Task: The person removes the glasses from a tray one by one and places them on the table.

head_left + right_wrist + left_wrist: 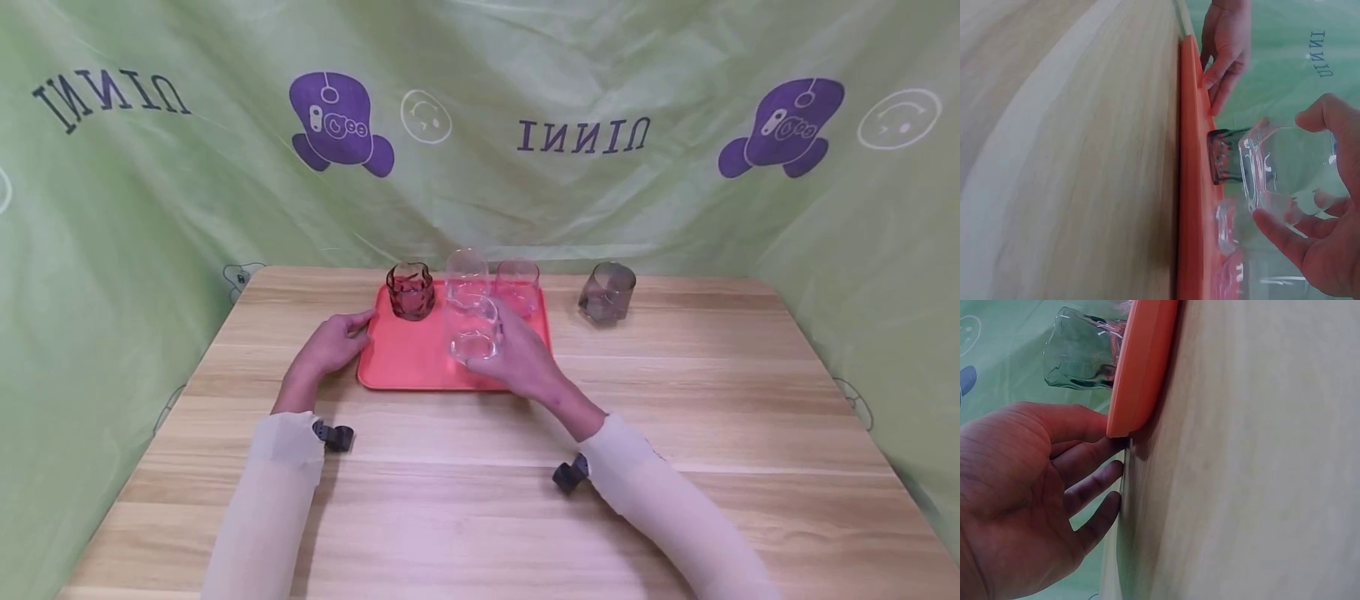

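My right hand (517, 350) grips a clear drinking glass (474, 329), fingers and thumb around its side. In the right wrist view this glass (1291, 165) is raised over the tray, its thick angular base toward the tray. My left hand (333, 342) pinches the left rim of the red tray (405, 358), with thumb and forefinger at the edge in the left wrist view and the other fingertips beside the table edge. On the tray stand a dark wavy glass (411, 292) at back left, a clear glass (467, 271) at back middle and a pinkish-looking clear glass (517, 287) at back right.
A grey tinted glass (607, 293) stands on the wooden table (450, 500), right of the tray. Behind the table's far edge hangs a green printed curtain (480, 192), which also runs down both sides.
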`<move>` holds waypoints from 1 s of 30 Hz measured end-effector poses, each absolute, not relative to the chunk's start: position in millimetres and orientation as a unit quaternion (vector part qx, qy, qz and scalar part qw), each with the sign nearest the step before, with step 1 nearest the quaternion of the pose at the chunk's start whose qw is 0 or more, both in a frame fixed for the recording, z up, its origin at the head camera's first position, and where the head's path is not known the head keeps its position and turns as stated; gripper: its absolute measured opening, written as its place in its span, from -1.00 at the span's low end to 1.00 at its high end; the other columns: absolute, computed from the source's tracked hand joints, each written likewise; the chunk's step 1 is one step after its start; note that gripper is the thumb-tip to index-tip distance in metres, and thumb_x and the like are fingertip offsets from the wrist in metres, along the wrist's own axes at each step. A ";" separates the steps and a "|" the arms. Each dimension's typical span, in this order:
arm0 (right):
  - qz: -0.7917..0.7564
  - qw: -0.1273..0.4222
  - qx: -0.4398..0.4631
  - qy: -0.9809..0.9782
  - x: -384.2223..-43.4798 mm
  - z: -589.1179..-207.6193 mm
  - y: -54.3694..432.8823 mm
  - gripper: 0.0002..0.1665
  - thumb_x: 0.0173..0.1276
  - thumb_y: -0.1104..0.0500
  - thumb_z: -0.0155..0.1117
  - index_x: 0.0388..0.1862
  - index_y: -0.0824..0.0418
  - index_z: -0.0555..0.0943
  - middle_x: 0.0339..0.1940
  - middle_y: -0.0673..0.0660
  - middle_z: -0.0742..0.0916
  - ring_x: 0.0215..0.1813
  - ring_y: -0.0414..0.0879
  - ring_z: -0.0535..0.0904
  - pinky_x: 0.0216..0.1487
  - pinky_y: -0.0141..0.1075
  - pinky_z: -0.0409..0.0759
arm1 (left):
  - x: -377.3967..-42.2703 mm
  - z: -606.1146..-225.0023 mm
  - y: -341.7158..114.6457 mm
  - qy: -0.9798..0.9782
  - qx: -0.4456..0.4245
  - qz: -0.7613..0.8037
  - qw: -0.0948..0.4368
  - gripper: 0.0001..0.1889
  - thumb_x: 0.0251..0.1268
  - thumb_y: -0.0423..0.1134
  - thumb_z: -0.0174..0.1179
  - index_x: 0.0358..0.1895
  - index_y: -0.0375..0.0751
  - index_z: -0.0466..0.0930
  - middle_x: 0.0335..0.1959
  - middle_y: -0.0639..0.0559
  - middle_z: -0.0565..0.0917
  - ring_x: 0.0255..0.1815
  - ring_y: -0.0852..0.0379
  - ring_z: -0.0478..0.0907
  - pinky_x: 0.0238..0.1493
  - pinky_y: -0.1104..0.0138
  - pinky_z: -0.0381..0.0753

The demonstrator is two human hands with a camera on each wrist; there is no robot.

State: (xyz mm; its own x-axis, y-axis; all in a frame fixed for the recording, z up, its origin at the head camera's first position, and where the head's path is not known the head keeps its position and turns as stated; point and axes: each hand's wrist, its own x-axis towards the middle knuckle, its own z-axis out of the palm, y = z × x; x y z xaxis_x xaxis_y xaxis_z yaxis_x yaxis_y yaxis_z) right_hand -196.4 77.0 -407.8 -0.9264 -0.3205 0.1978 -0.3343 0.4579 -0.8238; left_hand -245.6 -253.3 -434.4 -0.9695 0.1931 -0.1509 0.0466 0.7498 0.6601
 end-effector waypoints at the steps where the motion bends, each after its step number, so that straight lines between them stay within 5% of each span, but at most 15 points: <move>1: 0.481 0.007 0.191 -0.856 -194.9 -407.4 81.3 0.00 0.15 0.00 0.65 0.52 -0.02 0.34 0.37 0.14 0.58 0.21 0.04 0.60 0.10 0.03 0.65 | -245.4 -434.6 -253.4 0.929 0.064 0.349 0.106 -0.44 0.59 -0.29 0.08 0.57 -0.26 0.27 0.52 -0.30 0.31 0.17 -0.20 0.41 0.17 0.03 0.39; 9: 0.478 0.011 0.193 -0.857 -183.0 -401.3 121.6 0.02 0.13 0.09 0.66 0.51 0.17 0.33 0.33 0.23 0.60 0.18 0.12 0.62 0.10 0.04 0.66 | -242.6 -434.7 -253.5 0.926 0.062 0.356 0.110 -0.44 0.59 -0.30 0.07 0.57 -0.26 0.27 0.53 -0.31 0.30 0.47 -0.25 0.29 0.42 -0.08 0.31; 16: 0.457 0.019 0.178 -0.871 -174.4 -397.7 153.9 0.04 0.09 0.19 0.65 0.52 0.18 0.33 0.32 0.22 0.58 0.22 0.15 0.58 0.10 0.05 0.66 | -244.5 -433.3 -252.7 0.927 0.069 0.354 0.106 -0.44 0.58 -0.31 0.08 0.57 -0.28 0.26 0.52 -0.30 0.31 0.20 -0.20 0.41 0.22 0.01 0.39; 30: 0.460 0.021 0.142 -0.876 -160.7 -401.2 205.2 0.04 0.08 0.35 0.59 0.52 0.30 0.28 0.28 0.38 0.56 0.13 0.27 0.62 0.03 0.11 0.69 | -246.3 -435.6 -253.7 0.926 0.065 0.355 0.105 -0.45 0.57 -0.32 0.09 0.55 -0.28 0.30 0.51 -0.30 0.34 0.54 -0.26 0.21 0.47 -0.09 0.25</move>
